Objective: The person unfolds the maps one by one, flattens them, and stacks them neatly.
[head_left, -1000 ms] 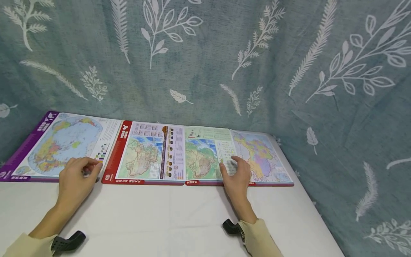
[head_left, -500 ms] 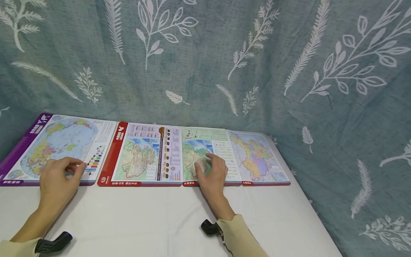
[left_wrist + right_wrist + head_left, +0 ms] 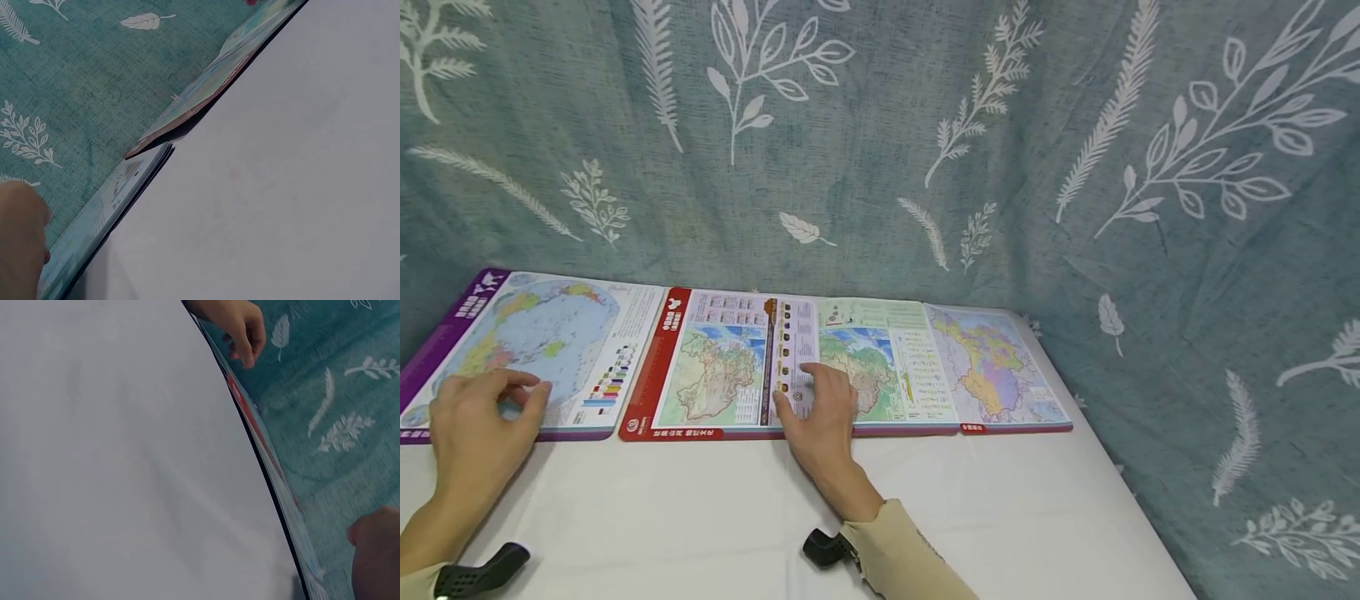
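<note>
My left hand [image 3: 478, 425] is over the front edge of the purple-bordered folded world map [image 3: 553, 333], its fingers loosely bent and thumb near the index finger, with nothing held. My right hand [image 3: 822, 417], fingers and thumb spread apart, hovers over the red-bordered China map [image 3: 718, 367]. That one lies unfolded into several panels, and the hand overlaps the seam between its first panel and the green middle panel [image 3: 857, 358]. In the left wrist view, the near edge of the China map [image 3: 206, 94] stands slightly raised off the table beside the world map [image 3: 119, 194].
Both maps lie side by side along the back of a white-covered table [image 3: 700, 508]. Close behind them hangs a green curtain [image 3: 865, 150] with white leaf prints. The rightmost panel [image 3: 1000, 362] reaches near the table's right edge. Black devices [image 3: 827, 548] sit at the sleeve cuffs.
Both hands have moved left: the right from the China map's right-hand panels to its first seam, the left farther across the world map. The camera view has shifted slightly. The maps stay put.
</note>
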Tool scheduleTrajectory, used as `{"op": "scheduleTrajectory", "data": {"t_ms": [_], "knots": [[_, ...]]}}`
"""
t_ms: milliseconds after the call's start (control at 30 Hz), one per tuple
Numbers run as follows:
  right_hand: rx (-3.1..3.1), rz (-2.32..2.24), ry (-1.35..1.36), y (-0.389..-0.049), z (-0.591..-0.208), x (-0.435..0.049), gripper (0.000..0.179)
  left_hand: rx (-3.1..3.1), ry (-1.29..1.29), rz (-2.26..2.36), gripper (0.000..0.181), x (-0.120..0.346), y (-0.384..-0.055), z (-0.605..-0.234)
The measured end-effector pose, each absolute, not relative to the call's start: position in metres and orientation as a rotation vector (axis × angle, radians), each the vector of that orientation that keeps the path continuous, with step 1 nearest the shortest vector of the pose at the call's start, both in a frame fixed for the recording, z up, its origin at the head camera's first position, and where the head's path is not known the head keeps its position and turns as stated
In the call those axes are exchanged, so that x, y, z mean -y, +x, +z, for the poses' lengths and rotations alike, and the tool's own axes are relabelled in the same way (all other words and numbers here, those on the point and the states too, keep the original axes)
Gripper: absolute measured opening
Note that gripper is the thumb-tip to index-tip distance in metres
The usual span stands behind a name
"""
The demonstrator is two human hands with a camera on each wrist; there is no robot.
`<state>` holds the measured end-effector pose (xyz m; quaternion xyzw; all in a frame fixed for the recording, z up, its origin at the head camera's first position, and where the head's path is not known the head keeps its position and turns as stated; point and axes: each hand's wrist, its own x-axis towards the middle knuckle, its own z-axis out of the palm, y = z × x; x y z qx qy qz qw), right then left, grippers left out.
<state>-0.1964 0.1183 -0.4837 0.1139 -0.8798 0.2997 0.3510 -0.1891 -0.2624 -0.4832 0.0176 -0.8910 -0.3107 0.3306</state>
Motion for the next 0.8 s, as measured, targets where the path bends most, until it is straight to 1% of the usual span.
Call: {"op": "scheduleTrajectory", "data": {"t_ms": [267, 533, 667, 800], "knots": [[2.318, 0.785, 0.394, -0.192, -0.482, -0.071, 0.046, 2.356, 0.154, -0.817, 0.028, 0.286, -0.189, -0.485], [2.403, 0.749, 0.409, -0.186, -0.483, -0.036, 0.050, 2.446, 0.356, -0.791, 0.044, 0.315, -0.195, -0.501], [2.463, 0.709, 0.424, -0.185, -0.484, -0.021, 0.053, 2.469, 0.474, -0.875, 0.054, 0.331, -0.196, -0.502], [2.529, 0.676, 0.464, -0.185, -0.483, -0.009, 0.057, 2.460, 0.575, -0.965, 0.059, 0.344, -0.199, -0.506]]}}
